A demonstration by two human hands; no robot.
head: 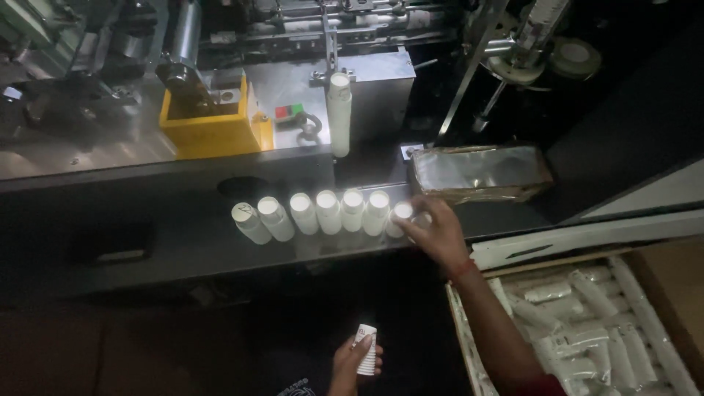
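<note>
White cup stacks (315,213) beside foil package (480,172).

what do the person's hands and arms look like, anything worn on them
Both hands are bare, no gloves. The right hand has a thin red thread band around the wrist, and a red sleeve edge shows at the upper arm by the bottom frame edge. The left hand shows nothing worn; its wrist is mostly cut off by the frame.

Right hand (434,233) on cup stacks (328,212), left hand (350,364) holding cups (366,349)
</note>
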